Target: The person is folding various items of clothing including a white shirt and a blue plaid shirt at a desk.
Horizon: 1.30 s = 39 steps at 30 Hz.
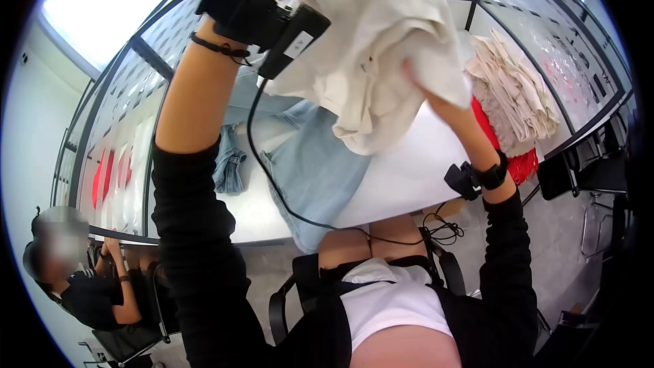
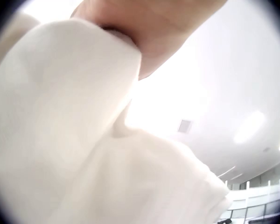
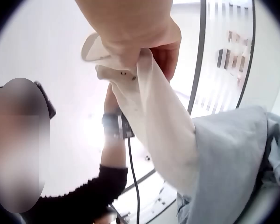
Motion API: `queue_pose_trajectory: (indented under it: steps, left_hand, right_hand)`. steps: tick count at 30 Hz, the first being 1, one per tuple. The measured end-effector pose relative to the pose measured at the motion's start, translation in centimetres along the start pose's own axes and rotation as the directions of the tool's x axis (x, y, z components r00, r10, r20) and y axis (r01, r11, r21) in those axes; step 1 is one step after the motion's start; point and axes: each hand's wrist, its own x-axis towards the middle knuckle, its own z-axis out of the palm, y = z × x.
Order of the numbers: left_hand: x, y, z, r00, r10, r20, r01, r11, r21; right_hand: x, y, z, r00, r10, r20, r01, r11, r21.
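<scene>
An off-white garment (image 1: pixel 381 48) hangs raised in front of me over the table, bunched in loose folds. My left hand (image 2: pixel 154 32) holds its upper part; in the head view that hand lies mostly past the top edge. Lower and to the right, my right hand (image 1: pixel 439 95) grips another part of the cloth, its fingers blurred. In the right wrist view the fingers curl round the edge of the garment, near small dark metal spots. Light blue jeans (image 1: pixel 320 163) lie beneath on the table, one end hanging over the front edge.
Folded denim (image 1: pixel 228 163) lies left on the white table (image 1: pixel 398 180). A stack of beige garments (image 1: pixel 511 88) and red fabric (image 1: pixel 523 167) sit at the right. Clear framed partitions (image 1: pixel 116 163) surround the table. A black cable (image 1: pixel 272 184) crosses my lap. Another person (image 1: pixel 102 293) sits at left.
</scene>
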Motion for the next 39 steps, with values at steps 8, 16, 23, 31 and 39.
queue_pose_trajectory:
  steps: [8, 16, 23, 31, 39]
  left_hand:
    - [-14.5, 0.7, 3.5, 0.649, 0.616, 0.446, -0.598, 0.776, -0.201]
    - [-22.9, -2.4, 9.9, -0.001, 0.727, 0.687, -0.739, 0.462, -0.490]
    - [-24.5, -7.7, 11.6, 0.111, 0.635, 0.765, -0.650, 0.629, -0.427]
    - [-22.4, -19.7, 6.7, 0.381, 0.266, 0.886, -0.710, 0.698, 0.096]
    - [-21.8, -30.8, -11.1, 0.739, -0.511, 0.439, -0.171, 0.488, 0.856]
  right_hand:
    - [2.8, 6.6, -10.1, 0.732, 0.644, -0.222, -0.369, 0.649, 0.666]
    - [0.2, 4.2, -11.0, 0.667, 0.578, -0.470, -0.279, 0.779, 0.561]
    - [-2.1, 7.2, -11.7, 0.736, 0.575, -0.357, -0.553, 0.815, 0.171]
    - [-5.8, 12.1, -9.4, 0.856, 0.506, -0.104, -0.516, 0.843, -0.151]
    - [-6.6, 8.2, -9.5, 0.664, 0.658, 0.356, -0.341, 0.690, -0.638]
